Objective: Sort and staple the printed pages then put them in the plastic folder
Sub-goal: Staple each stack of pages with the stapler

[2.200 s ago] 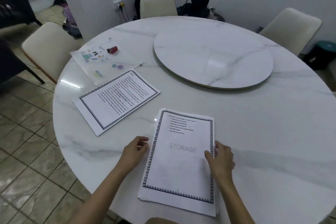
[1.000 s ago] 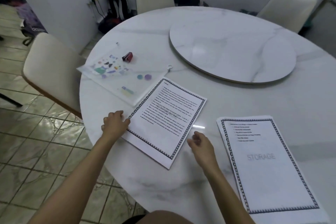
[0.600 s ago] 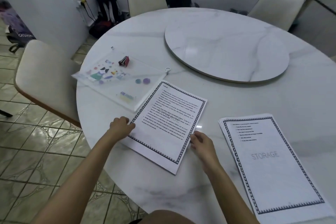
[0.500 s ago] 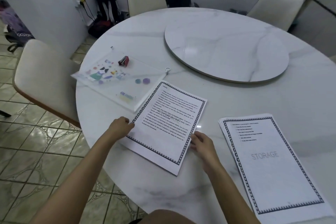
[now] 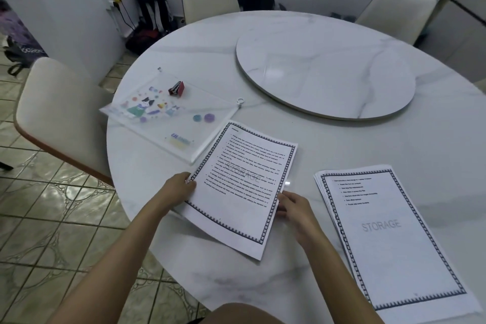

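**Squaring the text pages before stapling**

Head view: the text pages (image 5: 242, 187) lie skewed on the marble table (image 5: 342, 144), their far corner just beside the plastic folder (image 5: 168, 118), on which the red stapler (image 5: 176, 87) sits. The left hand (image 5: 181, 187) has curled fingers pinching the left edge. The right hand (image 5: 294, 205) meets the right edge with bent fingertips — whether they have got under the sheets cannot be told. The paper lies between the two hands, touching both.

To do this well, I judge, lift evenly from both sides and tap the edges flush — thin sheets slide apart easily. The second stack (image 5: 389, 231), marked STORAGE, lies well apart to the right.
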A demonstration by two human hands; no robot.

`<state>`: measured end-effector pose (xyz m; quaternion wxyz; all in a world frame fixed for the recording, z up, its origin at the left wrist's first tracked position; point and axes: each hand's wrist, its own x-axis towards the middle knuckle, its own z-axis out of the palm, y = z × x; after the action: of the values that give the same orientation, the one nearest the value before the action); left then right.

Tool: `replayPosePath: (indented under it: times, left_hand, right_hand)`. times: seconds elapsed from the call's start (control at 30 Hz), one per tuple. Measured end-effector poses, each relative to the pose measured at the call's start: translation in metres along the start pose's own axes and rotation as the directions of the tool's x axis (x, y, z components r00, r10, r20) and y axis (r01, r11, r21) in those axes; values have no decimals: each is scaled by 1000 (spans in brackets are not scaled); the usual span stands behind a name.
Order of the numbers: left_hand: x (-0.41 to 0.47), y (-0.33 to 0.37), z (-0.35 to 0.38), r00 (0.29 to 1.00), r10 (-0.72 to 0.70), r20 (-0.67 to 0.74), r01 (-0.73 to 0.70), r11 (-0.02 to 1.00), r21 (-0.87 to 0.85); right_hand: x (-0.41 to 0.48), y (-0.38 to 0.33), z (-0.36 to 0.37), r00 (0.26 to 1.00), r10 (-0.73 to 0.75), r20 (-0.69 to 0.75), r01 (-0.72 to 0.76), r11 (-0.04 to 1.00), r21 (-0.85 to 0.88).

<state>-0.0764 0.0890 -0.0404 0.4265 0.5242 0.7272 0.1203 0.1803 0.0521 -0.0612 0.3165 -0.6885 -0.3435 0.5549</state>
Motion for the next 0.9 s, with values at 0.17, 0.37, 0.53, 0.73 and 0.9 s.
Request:
replayPosePath:
  times: [0.17,0.37,0.53,0.73,0.9]
  left_hand:
    - [-7,-10,4,999,47,-4,-47,993,-109]
    - [-24,-12,8,992,124,-31,-128,949,-287]
    - [-37,-12,9,986,158,-46,-163,888,-429]
    - [-48,-5,17,963,262,-66,-260,837,-481]
    - [-50,4,26,946,296,-132,-323,827,-460]
  right_hand:
    - [1,2,-3,1000,-8,2,8,1000,-5]
    - [-1,6,-8,1000,-7,10,7,1000,3]
    - [-8,-1,-15,999,-27,18,25,994,110]
    - [-17,-14,-24,977,-197,75,167,940,296]
    - [-21,-32,-24,924,-373,-83,381,888,259]
